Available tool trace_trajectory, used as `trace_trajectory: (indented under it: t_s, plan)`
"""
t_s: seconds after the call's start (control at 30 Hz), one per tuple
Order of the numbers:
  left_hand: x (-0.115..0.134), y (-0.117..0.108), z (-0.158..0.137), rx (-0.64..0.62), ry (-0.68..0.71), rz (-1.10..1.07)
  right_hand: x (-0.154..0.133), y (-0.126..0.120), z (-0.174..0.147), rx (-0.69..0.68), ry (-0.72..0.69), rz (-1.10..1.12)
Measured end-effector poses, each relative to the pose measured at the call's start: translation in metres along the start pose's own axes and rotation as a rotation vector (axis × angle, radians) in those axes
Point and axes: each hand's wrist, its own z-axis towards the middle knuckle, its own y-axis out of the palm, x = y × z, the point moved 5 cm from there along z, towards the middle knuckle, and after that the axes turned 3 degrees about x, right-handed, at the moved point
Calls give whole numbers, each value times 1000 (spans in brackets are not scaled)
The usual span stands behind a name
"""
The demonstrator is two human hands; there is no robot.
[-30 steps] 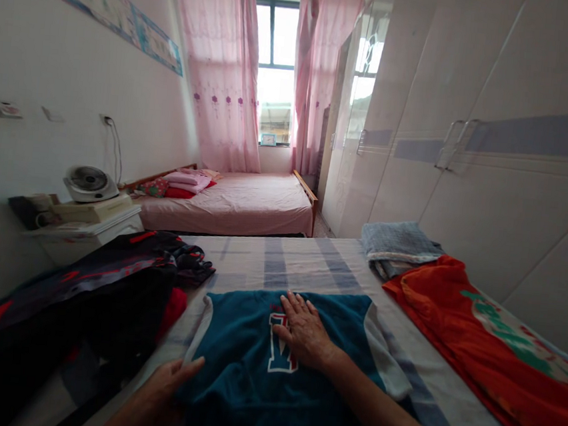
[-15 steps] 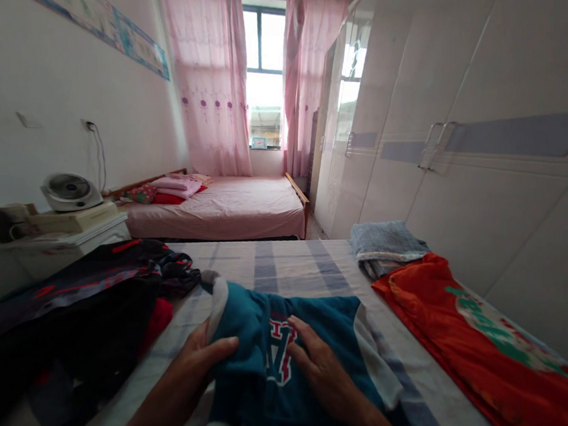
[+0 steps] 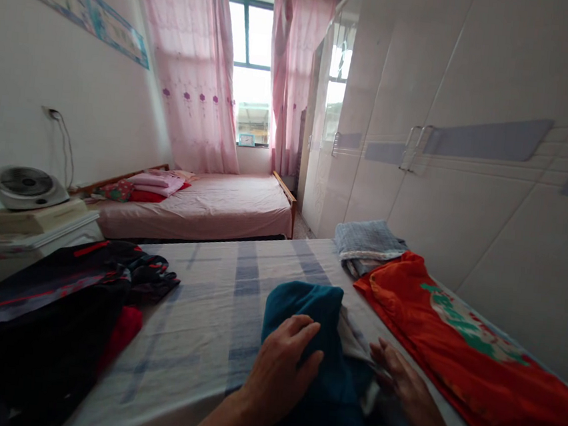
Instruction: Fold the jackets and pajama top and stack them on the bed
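Note:
A teal sweatshirt with white stripes lies on the near bed, its left side folded over so that its printed front is hidden. My left hand rests on top of the folded cloth, fingers slightly bent and thumb apart, not gripping it. Along the garment's right side, my right hand has its fingers stretched out beside the pale grey sleeve. Whether those fingertips touch the sleeve, I cannot tell.
A dark heap of clothes lies at the left of the bedsheet. Red folded clothing and a blue-grey folded cloth line the right side. Beyond are a fan, a pink bed and white wardrobes.
My left hand has folded the sweatshirt's left side over to the right, covering the print. My right hand has moved off the front to the garment's right side. The view has turned slightly right.

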Motion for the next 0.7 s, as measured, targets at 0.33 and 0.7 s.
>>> trace_trajectory:
  t_s: [0.33,0.7]
  plan:
    - [-38,-9,-51,-77,265,301,-30,24,-4,-112,-75,-270]
    - [-66,-22,7,-36,40,-15,-77,47,-21,-181,-432,-535]
